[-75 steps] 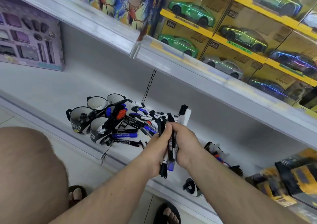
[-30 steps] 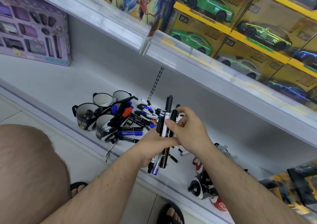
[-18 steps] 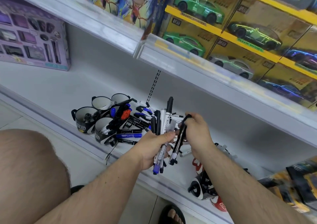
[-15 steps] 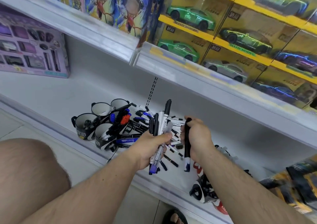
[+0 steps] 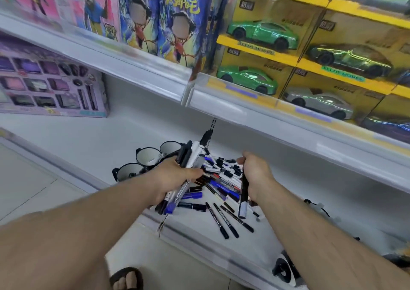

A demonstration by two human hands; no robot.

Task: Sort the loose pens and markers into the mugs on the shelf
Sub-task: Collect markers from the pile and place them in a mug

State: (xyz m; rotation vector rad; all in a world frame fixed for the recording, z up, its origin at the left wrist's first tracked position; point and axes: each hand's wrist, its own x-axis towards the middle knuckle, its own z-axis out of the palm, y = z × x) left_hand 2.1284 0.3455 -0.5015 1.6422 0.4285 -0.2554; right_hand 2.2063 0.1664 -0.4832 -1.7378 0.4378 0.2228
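Observation:
My left hand (image 5: 175, 178) grips a bundle of markers (image 5: 190, 156), black caps pointing up and blue ends sticking out below my palm. A single black marker (image 5: 243, 197) hangs downward from my right hand (image 5: 255, 174), held apart from the bundle. Under both hands a pile of loose pens and markers (image 5: 221, 178) lies on the white shelf (image 5: 88, 138). Three thin black pens (image 5: 224, 218) lie near the shelf's front edge. Black mugs with white insides (image 5: 148, 156) stand left of the pile, partly hidden by my left hand.
An upper shelf edge (image 5: 244, 103) overhangs the pile, loaded with yellow toy-car boxes (image 5: 266, 45) and cartoon boxes. A purple boxed set (image 5: 48, 90) stands at the far left of the lower shelf. More mugs (image 5: 284, 269) lie at lower right. A sandalled foot (image 5: 126, 278) shows on the floor.
My right hand pulled one black marker out of the bundle and moved it right and down. The left hand kept the rest and shifted left toward the mugs.

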